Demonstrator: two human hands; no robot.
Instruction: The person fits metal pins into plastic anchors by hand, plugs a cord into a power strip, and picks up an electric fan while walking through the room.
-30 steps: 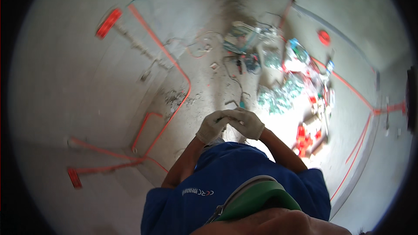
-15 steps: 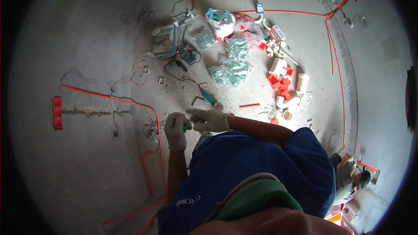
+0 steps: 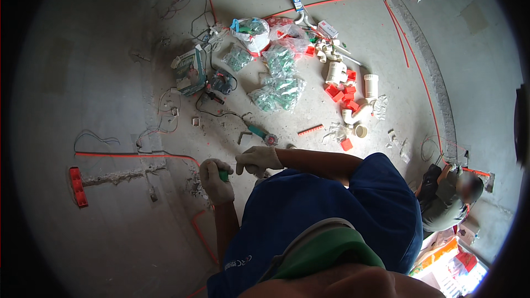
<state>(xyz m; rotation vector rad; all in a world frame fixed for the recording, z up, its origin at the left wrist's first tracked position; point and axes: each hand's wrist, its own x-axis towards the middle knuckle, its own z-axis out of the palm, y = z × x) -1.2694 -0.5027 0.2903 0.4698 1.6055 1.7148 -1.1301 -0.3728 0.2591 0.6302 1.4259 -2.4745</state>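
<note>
My left hand (image 3: 214,182), in a pale work glove, is closed around a small green object (image 3: 223,176). Most of that object hides behind the fingers, so its kind does not show. My right hand (image 3: 260,158), gloved too, is level with the left and a short gap to its right. Its fingers are curled together in a pinch; what they hold, if anything, is too small to make out. A faint thin line seems to cross the gap between the hands. Beyond them on the floor lies a teal angle grinder (image 3: 257,131) with its cord.
Bags of green pieces (image 3: 279,95), red junction boxes (image 3: 349,94), white pipe fittings (image 3: 371,86) and a power drill (image 3: 222,81) lie on the floor ahead. Red conduit (image 3: 127,155) runs along the left wall. Another person (image 3: 446,207) crouches at the right wall.
The view has shifted, showing more of the person at right. My right hand's fingers, stretched toward the left hand before, are now curled in, with a gap between the hands. The left keeps the green object.
</note>
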